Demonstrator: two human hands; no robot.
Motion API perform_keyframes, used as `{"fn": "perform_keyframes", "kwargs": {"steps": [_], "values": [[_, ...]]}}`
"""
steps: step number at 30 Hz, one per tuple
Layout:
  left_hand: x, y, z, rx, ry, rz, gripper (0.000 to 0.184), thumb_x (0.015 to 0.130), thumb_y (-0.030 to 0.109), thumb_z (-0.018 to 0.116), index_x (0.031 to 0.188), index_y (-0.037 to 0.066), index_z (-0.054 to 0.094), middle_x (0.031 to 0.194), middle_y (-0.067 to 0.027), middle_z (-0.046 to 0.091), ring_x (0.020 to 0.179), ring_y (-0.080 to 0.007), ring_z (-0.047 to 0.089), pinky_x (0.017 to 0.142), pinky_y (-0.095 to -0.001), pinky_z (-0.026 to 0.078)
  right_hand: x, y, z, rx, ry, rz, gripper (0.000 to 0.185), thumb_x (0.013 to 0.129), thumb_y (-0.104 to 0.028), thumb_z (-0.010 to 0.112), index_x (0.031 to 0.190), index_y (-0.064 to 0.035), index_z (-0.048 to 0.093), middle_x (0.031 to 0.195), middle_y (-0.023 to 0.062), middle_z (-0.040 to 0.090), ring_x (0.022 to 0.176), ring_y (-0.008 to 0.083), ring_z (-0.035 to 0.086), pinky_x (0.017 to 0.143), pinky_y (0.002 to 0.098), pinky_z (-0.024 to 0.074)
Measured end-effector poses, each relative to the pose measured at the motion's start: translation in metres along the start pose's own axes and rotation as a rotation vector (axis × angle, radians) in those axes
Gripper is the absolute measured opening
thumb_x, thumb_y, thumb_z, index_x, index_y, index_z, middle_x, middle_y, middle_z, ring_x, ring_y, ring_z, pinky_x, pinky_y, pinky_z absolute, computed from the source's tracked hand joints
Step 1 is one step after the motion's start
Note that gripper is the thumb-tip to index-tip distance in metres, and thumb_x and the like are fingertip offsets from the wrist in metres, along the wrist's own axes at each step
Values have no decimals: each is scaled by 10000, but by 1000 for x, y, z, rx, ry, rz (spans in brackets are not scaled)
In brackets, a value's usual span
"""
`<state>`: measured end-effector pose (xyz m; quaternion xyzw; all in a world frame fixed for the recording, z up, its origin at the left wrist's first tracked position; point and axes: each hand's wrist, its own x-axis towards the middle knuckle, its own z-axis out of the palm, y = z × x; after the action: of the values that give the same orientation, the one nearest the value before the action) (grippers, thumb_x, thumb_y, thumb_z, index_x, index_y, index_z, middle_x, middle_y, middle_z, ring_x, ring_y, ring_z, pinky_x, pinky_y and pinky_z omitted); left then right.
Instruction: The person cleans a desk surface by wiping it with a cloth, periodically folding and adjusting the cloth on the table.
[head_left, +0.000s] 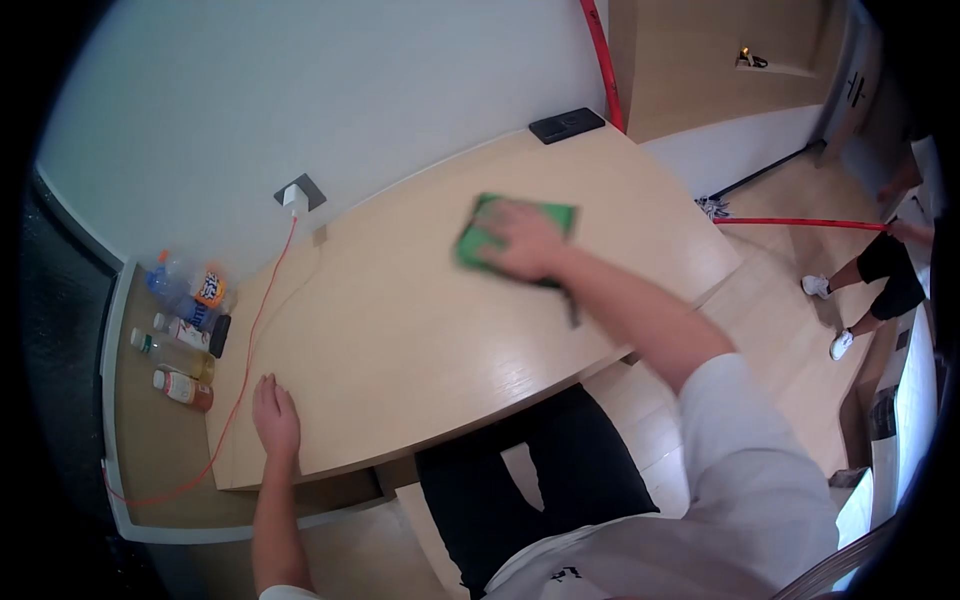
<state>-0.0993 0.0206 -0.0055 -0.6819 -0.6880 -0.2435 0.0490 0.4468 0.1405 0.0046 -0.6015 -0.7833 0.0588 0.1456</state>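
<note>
Left hand [277, 420] rests palm-down, fingers extended and close together, on the near left part of the pale wood surface [380, 330], beside an orange cable [257, 325]. Mid-surface, the right hand [520, 240] lies over a green cloth [472, 248]; blur hides whether its fingers grip. Bottles [180, 355] crowd the left ledge [145, 435]. A black phone [567, 125] lies at the far end. Beyond, a person [885, 265] beside a red pole [800, 222] is cut off at right.

Right grip [522, 240] and green cloth [473, 248] are blurred.
</note>
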Motion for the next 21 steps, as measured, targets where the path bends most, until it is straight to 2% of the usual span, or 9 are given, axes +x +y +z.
{"fn": "perform_keyframes", "kwargs": {"steps": [2,4,7,13,17,20,21], "values": [[1,-3,3,18,10,14,391,1043,183,519,1342,-56,599,1417,-274,574,1344,-434,520,1156,-494,392,-14,80,-32,-125,40,138,717,1018,-622,398,1611,-219,401,1669,168,348,1566,345,272,1288,483,181],[0,0,1,35,12,1,386,1021,180,556,1331,-45,601,1411,-263,575,1335,-434,524,1149,-494,395,-22,138,-44,-223,94,247,700,1032,-603,410,1612,-212,400,1665,165,360,1553,340,305,1279,488,205],[3,16,-8,55,-5,-21,389,989,183,602,1321,-20,598,1400,-241,577,1329,-427,523,1135,-491,398,-12,174,-55,-265,83,392,712,1038,-602,375,1626,-201,367,1695,127,313,1567,317,281,1278,488,206],[5,2,-7,32,-46,-22,425,973,192,621,1355,17,560,1429,-209,550,1358,-396,493,1129,-512,370,49,235,-44,-320,112,738,778,1008,-632,351,1655,-203,296,1723,109,257,1591,306,228,1275,540,186],[5,16,-9,81,-65,-67,434,971,189,616,1367,24,549,1451,-201,533,1380,-390,471,1137,-526,347,62,232,-51,-341,88,802,785,1015,-653,325,1661,-211,277,1728,108,240,1593,319,216,1268,561,189],[7,13,-4,111,-41,-58,434,969,186,615,1369,32,546,1448,-194,533,1381,-387,468,1138,-530,339,57,248,-42,-384,44,636,785,1026,-669,295,1665,-214,262,1727,113,241,1591,322,217,1267,569,185],[5,13,-3,123,-34,-54,434,967,185,615,1369,34,546,1446,-191,534,1379,-386,468,1137,-531,339,57,257,-35,-434,4,523,768,1040,-657,296,1661,-206,266,1722,121,249,1587,325,225,1265,570,191]]}}
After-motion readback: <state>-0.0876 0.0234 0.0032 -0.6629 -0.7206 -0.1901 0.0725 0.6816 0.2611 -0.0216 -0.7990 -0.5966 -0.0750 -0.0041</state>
